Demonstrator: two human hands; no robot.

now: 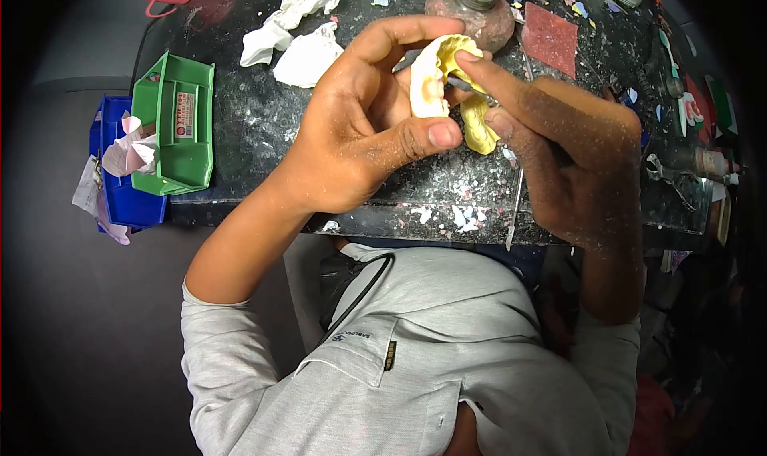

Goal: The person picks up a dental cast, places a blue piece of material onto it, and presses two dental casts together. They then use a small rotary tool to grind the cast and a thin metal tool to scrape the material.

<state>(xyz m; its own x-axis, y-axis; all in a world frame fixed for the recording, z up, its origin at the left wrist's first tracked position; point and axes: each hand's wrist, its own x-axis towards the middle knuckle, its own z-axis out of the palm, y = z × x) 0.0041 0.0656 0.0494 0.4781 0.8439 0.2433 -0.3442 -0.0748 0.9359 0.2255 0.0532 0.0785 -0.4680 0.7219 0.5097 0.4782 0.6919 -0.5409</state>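
Observation:
Above the dark worktop, my left hand [351, 120] holds a pale yellow dental cast [429, 81] between thumb and fingers, its curved arch facing up. My right hand [559, 136] is closed around a small dark metal tool [461, 83], whose end lies against the inner side of the cast; the index fingertip touches the cast's inner edge. Most of the tool is hidden by the fingers. A second yellow cast [478, 128] lies on the worktop just below, between the two hands.
Green [206, 128] and blue [136, 208] bins stand at the left edge of the worktop [264, 168]. Crumpled white paper [310, 57], a round metal-capped burner [487, 25] and a red square sheet [550, 39] lie beyond. A thin metal tool [518, 204] and scraps lie near the front edge.

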